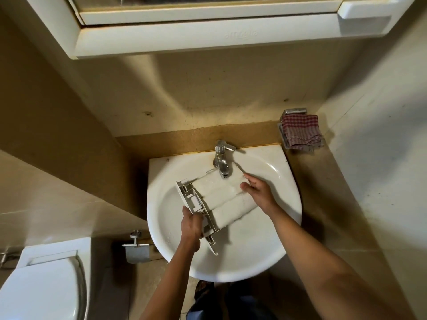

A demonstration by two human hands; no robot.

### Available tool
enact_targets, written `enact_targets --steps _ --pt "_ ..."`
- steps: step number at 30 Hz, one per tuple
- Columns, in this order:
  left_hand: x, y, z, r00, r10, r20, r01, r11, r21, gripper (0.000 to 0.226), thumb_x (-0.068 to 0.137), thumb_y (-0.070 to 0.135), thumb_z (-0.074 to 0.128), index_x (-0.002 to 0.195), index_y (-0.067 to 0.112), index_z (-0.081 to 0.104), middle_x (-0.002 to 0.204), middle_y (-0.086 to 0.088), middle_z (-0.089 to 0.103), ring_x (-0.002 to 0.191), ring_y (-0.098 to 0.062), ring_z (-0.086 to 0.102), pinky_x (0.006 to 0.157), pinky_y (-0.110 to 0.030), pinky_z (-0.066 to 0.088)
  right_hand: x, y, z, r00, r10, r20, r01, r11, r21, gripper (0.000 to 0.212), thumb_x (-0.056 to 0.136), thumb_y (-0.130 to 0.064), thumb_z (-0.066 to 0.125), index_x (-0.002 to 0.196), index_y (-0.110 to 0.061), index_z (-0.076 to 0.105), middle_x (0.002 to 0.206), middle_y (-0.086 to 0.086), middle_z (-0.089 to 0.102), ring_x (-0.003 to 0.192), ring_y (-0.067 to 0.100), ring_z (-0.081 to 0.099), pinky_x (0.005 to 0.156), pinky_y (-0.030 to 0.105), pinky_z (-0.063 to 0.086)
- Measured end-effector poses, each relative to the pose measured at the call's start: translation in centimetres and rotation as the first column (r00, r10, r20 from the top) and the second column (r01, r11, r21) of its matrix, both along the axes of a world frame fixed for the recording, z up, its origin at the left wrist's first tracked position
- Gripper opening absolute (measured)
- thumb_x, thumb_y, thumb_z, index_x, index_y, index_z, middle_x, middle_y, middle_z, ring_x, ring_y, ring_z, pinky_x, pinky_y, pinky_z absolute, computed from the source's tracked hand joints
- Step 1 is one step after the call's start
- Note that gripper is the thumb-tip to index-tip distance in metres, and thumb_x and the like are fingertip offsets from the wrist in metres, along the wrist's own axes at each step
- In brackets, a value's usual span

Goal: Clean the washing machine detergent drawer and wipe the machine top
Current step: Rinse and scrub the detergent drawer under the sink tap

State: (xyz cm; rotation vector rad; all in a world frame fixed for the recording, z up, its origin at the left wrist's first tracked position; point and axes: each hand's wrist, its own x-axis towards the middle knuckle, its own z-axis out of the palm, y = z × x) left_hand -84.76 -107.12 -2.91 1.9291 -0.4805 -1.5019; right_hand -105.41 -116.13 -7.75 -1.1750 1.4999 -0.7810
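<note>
The detergent drawer [227,199] is held over the white sink [254,245], under the faucet [221,161]. The left hand [191,224] grips its front panel; the right hand [256,190] holds its far end.

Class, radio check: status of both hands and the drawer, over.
Left hand grips drawer front. Right hand holds far end, under tap. Nothing in the way.

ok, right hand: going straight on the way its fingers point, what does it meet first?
The right hand holds the back end of the detergent drawer, fingers pointing up-left. Straight on, it would likely meet the tap spout first, though the height gap between them is unclear.
</note>
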Motion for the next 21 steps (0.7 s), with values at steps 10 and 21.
enact_targets --steps 10,21 --pt "0.3 0.0 -0.7 1.0 -0.005 0.0 0.005 1.0 -0.021 0.059 0.067 0.025 0.035 0.125 0.016 0.036 0.093 -0.011 0.054 0.08 -0.026 0.049 0.065 -0.038 0.044 0.0 3.0 0.6 0.992 0.017 -0.128 -0.015 1.0 0.017 0.076 0.082 -0.038 0.072 0.146 -0.024 0.033 0.15 -0.005 0.036 0.137 0.011 0.034 0.112 0.031 0.031" --pt "-0.2 -0.1 -1.2 1.0 -0.022 0.0 0.022 1.0 -0.022 0.058 0.077 0.02 0.036 0.134 0.018 0.03 0.086 -0.008 0.054 0.078 -0.028 0.053 0.064 -0.039 0.048 8.0 6.3 2.1 0.746 0.162 -0.646 -0.046 0.98 0.193 0.075 0.098 -0.027 0.034 0.144 0.011 -0.012 0.152 0.03 -0.021 0.143 0.04 -0.019 0.118 0.044 -0.01"
